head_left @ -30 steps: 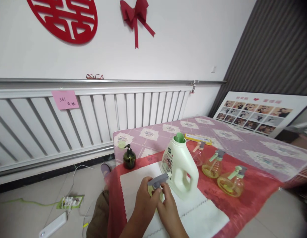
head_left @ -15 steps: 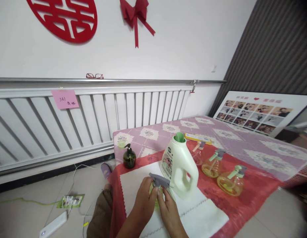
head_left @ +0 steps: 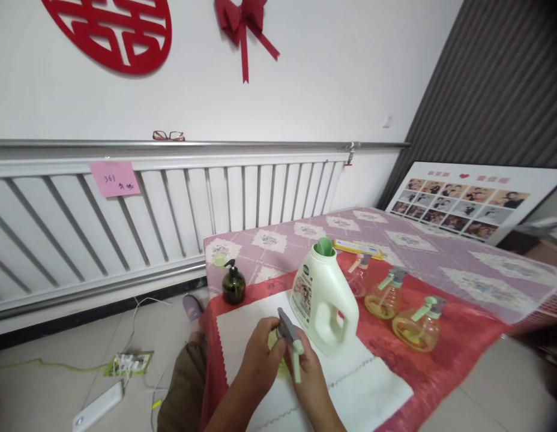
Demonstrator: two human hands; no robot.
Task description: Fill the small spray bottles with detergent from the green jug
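Note:
My left hand (head_left: 262, 355) is closed around the neck and body of a spray bottle with a grey head (head_left: 288, 330) and a pale green trigger. On its other side my right hand (head_left: 311, 371) wraps the bottle, its fingers curled near the head. The trigger points down toward me, and most of the yellowish body is hidden by my hands. Just beyond stands a large pale green detergent jug (head_left: 326, 300), with a green piece (head_left: 325, 246) in its mouth. A white cloth (head_left: 373, 384) lies under the jug and my hands.
A dark green pump bottle (head_left: 234, 285) stands at the left. To the right, on a red cloth (head_left: 467, 324), are a pinkish spray bottle (head_left: 356, 279) and two with yellow liquid (head_left: 383, 300). A yellow-edged box (head_left: 358, 249) lies behind. A white radiator (head_left: 242, 198) lines the wall.
The spray head has turned in my hands: it lay sideways before, and its green trigger now faces me. My right hand has moved up around it.

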